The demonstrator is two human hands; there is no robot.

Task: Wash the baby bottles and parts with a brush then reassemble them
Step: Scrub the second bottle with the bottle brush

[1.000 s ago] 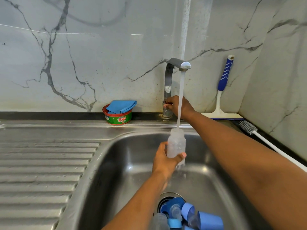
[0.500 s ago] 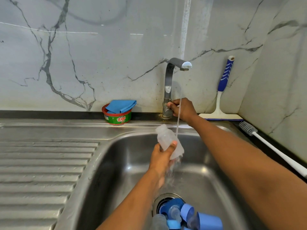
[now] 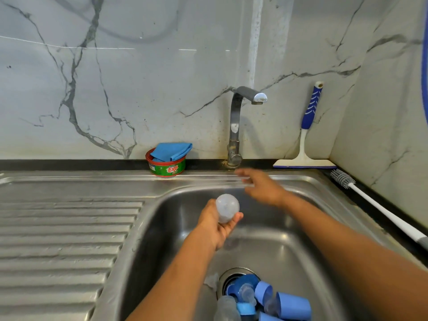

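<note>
Fingers, left hand (image 3: 214,228): wrapped round a clear bottle (image 3: 227,210), thumb on its right side, its round end toward the camera.
Fingers, right hand (image 3: 261,187): blurred, stretched out loosely, holding nothing, over the back rim of the sink (image 3: 162,228), below the tap (image 3: 236,126).
Bottle: held above the basin.
Other parts (image 3: 266,297): blue caps and clear pieces heaped on the drain.
Brush (image 3: 342,179): lying on the counter (image 3: 92,164) at right, near the squeegee (image 3: 305,144).
Tub (image 3: 165,167): green, behind the basin, blue cloth (image 3: 171,151) on top.
</note>
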